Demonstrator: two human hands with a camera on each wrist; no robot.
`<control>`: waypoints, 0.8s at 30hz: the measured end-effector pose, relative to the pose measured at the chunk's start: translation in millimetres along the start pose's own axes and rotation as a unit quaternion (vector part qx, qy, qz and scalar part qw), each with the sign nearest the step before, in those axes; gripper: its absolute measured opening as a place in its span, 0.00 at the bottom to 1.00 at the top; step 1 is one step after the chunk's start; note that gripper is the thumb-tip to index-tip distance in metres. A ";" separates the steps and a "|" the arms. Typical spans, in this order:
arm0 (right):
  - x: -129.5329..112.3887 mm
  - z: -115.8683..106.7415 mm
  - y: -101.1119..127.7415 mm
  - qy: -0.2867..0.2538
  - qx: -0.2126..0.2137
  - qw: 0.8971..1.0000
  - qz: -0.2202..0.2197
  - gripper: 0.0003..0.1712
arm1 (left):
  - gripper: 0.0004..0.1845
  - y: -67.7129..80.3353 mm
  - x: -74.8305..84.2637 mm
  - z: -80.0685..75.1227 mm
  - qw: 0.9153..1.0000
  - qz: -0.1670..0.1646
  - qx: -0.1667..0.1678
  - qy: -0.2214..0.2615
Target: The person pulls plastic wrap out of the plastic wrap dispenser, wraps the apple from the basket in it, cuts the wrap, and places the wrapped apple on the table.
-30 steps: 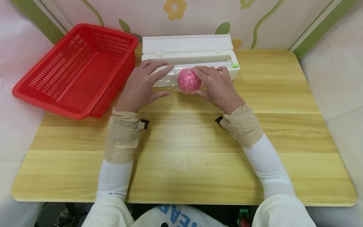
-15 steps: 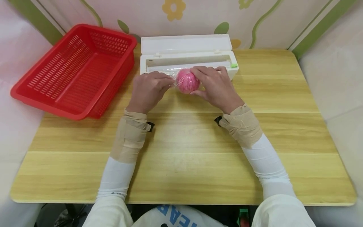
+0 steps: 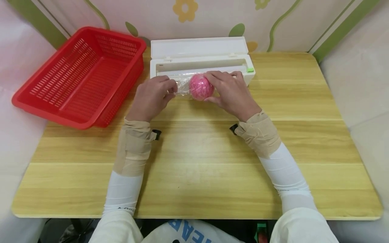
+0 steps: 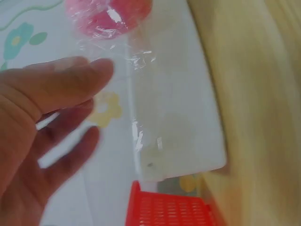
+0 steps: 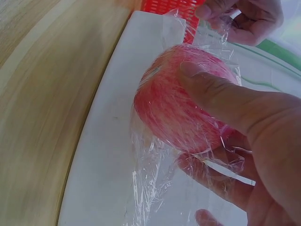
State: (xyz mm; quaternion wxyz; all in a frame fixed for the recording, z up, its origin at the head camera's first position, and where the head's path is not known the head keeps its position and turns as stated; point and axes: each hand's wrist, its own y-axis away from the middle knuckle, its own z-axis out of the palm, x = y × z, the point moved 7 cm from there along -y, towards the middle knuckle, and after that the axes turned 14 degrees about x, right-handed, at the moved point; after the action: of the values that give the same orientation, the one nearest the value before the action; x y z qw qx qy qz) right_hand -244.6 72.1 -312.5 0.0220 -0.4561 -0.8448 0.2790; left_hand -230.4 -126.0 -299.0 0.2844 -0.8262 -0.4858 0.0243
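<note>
A pinkish-red apple (image 3: 201, 87) with clear cling film around it is held in front of the white film dispenser (image 3: 200, 62). My right hand (image 3: 232, 92) grips the apple, with the thumb on its near side and the fingers behind, as the right wrist view shows. On the left, my left hand (image 3: 153, 98) pinches loose cling film (image 3: 183, 86) between thumb and fingers, a short way from the apple. In the left wrist view the film stretches from the apple (image 4: 108, 16) past the thumb (image 4: 89, 77). The fingertips on the film are partly hidden.
A red plastic basket (image 3: 100, 81) stands at the table's back left, close to the left hand. The dispenser's lid (image 3: 199, 47) is raised toward the patterned wall, and a small green piece (image 3: 250, 70) sits at its right end. Wooden table (image 3: 194, 175) extends in front.
My left hand closed from spread fingers onto the film beside the apple, then drew slightly left, stretching the film. The right hand and apple have hardly moved.
</note>
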 end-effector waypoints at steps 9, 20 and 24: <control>0.3 0.0 -0.3 0.000 -0.004 1.000 0.003 0.46 | 0.18 0.6 -9.5 1.1 1.000 -0.023 -0.002 -0.003; 0.5 -0.2 -1.0 -0.005 -0.009 1.000 0.006 0.45 | 0.31 -1.5 -2.7 -5.1 1.000 -0.023 -0.012 -0.014; 2.2 0.8 -0.3 -0.011 -0.018 1.000 0.011 0.46 | 0.40 -5.0 4.4 5.1 1.000 0.027 0.002 -0.015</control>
State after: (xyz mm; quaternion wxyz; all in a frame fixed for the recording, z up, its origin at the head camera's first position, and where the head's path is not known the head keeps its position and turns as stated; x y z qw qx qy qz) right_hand -246.3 73.4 -313.5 0.0012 -0.4622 -0.8449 0.2693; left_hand -233.7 -118.3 -299.8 0.2780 -0.8379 -0.4674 0.0460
